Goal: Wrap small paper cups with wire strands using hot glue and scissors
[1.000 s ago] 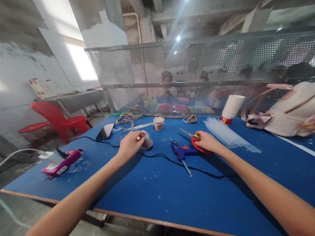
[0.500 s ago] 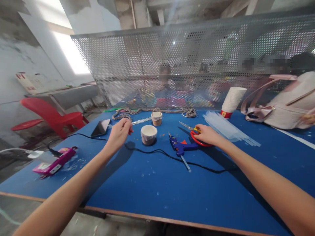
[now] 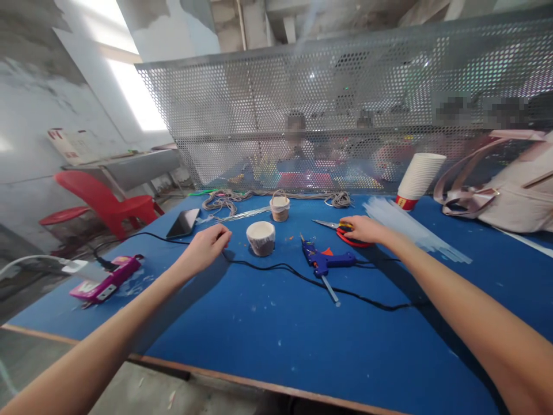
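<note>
My left hand (image 3: 209, 246) is closed in a loose fist above the blue table, left of a small white-rimmed cup (image 3: 261, 239); whatever its fingers may hold is hidden. Scissors (image 3: 327, 223) lie under my right hand (image 3: 363, 228), whose fingers are closed around the red and yellow handles. The blades point left. Just in front of that hand is a blue hot glue gun (image 3: 328, 260) with a red trigger, lying on its side, a clear glue stick (image 3: 330, 290) poking out behind. A small wrapped cup with a handle (image 3: 280, 210) stands farther back.
Coils of grey cord (image 3: 222, 200) run along the back edge. Clear glue sticks (image 3: 415, 230), stacked paper cups (image 3: 421, 178) and a pale bag (image 3: 518, 190) are at right. Left are a phone (image 3: 183, 223) and a purple power strip (image 3: 108, 281). A black cable (image 3: 276, 266) crosses the table.
My left hand has come lower and a little nearer to me, beside the front cup. My right hand has brought the scissors down flatter towards the table. The view has shifted slightly.
</note>
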Tool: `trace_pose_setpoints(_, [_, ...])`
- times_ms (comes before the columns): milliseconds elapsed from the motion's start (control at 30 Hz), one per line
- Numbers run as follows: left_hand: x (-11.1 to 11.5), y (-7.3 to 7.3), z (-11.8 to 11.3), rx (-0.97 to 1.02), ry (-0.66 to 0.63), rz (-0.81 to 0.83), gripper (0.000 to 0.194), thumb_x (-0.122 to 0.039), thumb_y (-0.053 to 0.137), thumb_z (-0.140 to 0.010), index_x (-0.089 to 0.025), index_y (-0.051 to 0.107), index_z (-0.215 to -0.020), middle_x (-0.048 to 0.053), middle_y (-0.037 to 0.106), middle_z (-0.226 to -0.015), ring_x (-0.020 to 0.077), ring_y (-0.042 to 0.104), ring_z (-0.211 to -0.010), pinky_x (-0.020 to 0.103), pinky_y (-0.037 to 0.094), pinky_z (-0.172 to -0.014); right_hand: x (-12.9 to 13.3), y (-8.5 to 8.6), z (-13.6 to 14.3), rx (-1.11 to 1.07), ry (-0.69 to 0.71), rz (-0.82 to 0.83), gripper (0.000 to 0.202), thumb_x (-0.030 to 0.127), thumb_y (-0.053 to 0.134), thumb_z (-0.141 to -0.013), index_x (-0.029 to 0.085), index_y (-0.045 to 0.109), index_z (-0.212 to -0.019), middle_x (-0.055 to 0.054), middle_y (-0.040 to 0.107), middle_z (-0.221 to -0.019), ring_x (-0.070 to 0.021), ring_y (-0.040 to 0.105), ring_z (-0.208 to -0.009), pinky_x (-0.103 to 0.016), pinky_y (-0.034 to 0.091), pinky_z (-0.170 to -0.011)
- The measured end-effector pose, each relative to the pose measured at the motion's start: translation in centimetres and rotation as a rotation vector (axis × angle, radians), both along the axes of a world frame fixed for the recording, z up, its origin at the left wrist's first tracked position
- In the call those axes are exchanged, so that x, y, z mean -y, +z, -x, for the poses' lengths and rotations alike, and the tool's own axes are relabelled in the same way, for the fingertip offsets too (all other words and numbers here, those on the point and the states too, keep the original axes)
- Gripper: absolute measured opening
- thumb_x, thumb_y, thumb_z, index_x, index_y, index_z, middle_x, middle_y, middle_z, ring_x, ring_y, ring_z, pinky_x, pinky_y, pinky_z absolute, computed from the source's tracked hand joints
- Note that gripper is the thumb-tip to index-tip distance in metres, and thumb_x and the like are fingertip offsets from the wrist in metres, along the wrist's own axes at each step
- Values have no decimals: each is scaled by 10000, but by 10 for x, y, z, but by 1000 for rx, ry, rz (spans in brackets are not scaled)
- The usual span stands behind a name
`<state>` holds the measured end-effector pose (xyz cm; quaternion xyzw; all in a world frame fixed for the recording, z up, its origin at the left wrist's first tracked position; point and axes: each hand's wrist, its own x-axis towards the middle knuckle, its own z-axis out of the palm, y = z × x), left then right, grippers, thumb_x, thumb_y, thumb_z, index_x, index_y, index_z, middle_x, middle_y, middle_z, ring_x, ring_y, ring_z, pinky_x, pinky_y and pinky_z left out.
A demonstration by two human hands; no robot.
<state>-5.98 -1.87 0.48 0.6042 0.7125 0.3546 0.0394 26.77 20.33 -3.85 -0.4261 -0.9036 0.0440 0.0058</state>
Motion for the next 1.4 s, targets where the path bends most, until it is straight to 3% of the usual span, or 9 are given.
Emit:
trace_pose_setpoints(100, [1, -2, 2, -30, -16, 27, 28, -242, 543, -691, -221, 560, -683, -31, 573, -536, 164, 550, -533, 263, 411, -564, 3, -1, -1, 27, 19, -5, 269, 291, 557, -921, 177, 581, -1164, -94, 589, -1203, -217, 597, -1025, -391, 497, -873])
trace_pose_setpoints(367, [1, 14, -21, -67, 13, -40, 307, -205, 377, -771, -193, 594, -988, 32, 662, -819, 149, 598, -605, 248, 468, -553, 39, 19, 0, 7, 11, -86, 291, 157, 463, -856, 112, 619, -1098, -198, 612, -1169, -320, 572, -1079, -367, 438, -835])
trace_pose_setpoints(467, [-6, 20, -35, -65, 24, -56, 325, -270, 377, -821, -186, 602, -1040, 26, 674, -793, 135, 580, -550, 237, 464, -533, 66, 23, 3, -23, 133, -42, 314, 120, 463, -825, 157, 605, -1103, -132, 636, -1132, -254, 593, -1042, -300, 437, -818])
trace_pose_setpoints(667, [-30, 23, -55, -233, -15, 77, 416, -401, 357, -856, -164, 620, -1075, 55, 695, -808, 196, 633, -699, 305, 485, -692, 101, 7, 12, -34, 317, 46, 339, 70, 532, -731, 134, 597, -1058, -142, 641, -1085, -263, 606, -977, -310, 444, -766])
trace_pose_setpoints(767, [-40, 18, -63, -292, -79, 152, 381, -326, 447, -790, -157, 626, -1081, 50, 695, -777, 215, 638, -714, 325, 478, -711, 104, 1, 17, -83, 314, 5, 406, 39, 507, -734, 115, 558, -1130, -170, 581, -1191, -284, 571, -1033, -347, 424, -810])
trace_pose_setpoints(867, [-45, 12, -67, -322, -145, 200, 404, -225, 446, -735, -158, 616, -1096, 36, 694, -774, 201, 637, -692, 311, 480, -687, 105, -2, 20, -121, 315, -27, 348, 27, 504, -731, 132, 587, -1051, -148, 604, -1090, -273, 574, -965, -338, 419, -759])
trace_pose_setpoints(1100, [-33, 16, -56, -341, -206, 203, 446, -168, 390, -718, -164, 568, -1126, 12, 681, -771, 164, 632, -692, 284, 495, -682, 116, -2, 20, -334, 220, -51, 233, 149, 519, -800, 143, 586, -1023, -113, 574, -966, -229, 583, -814, -296, 400, -648])
trace_pose_setpoints(1267, [-20, 22, -41, -296, -298, 200, 428, -194, 422, -737, -186, 599, -1127, 35, 685, -852, 173, 637, -768, 276, 490, -679, 127, 11, 24, -766, 207, 125, 231, 166, 595, -724, 157, 576, -954, -66, 586, -930, -185, 565, -783, -285, 420, -702])
trace_pose_setpoints(1400, [-18, 17, -28, -228, -304, 202, 412, -188, 427, -738, -184, 620, -1102, 49, 684, -873, 188, 638, -792, 273, 486, -641, 138, 19, 26, -863, 232, 278, 185, 158, 590, -690, 169, 532, -866, -25, 563, -820, -144, 502, -674, -256, 403, -627])
